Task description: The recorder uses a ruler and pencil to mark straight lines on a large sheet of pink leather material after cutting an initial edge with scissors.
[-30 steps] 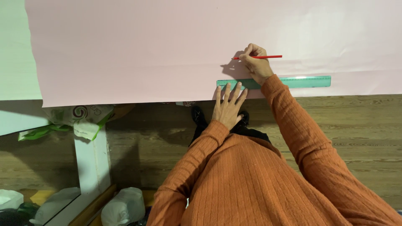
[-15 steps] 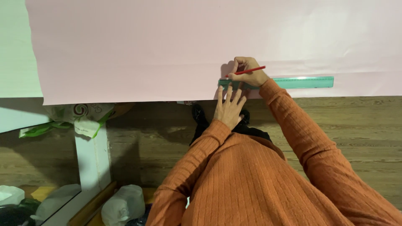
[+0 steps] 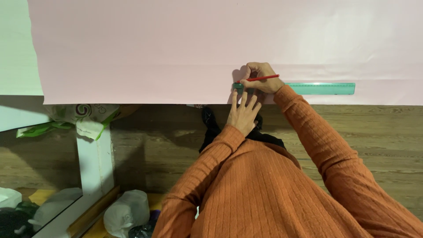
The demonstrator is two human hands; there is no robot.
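A large pink paper sheet covers the table and hangs past its near edge. A green ruler lies flat along the sheet's lower edge. My left hand presses down with spread fingers on the ruler's left end. My right hand grips a red pencil, held nearly level, its tip at the ruler's left end against the paper. Both arms wear orange ribbed sleeves.
A pale green sheet lies at the left of the pink one. Below are a wooden floor, a white table leg, plastic bags and white bundles.
My right hand has slid left along the ruler with the pencil, from about a third along to its left end. My left hand stayed pressed on the ruler.
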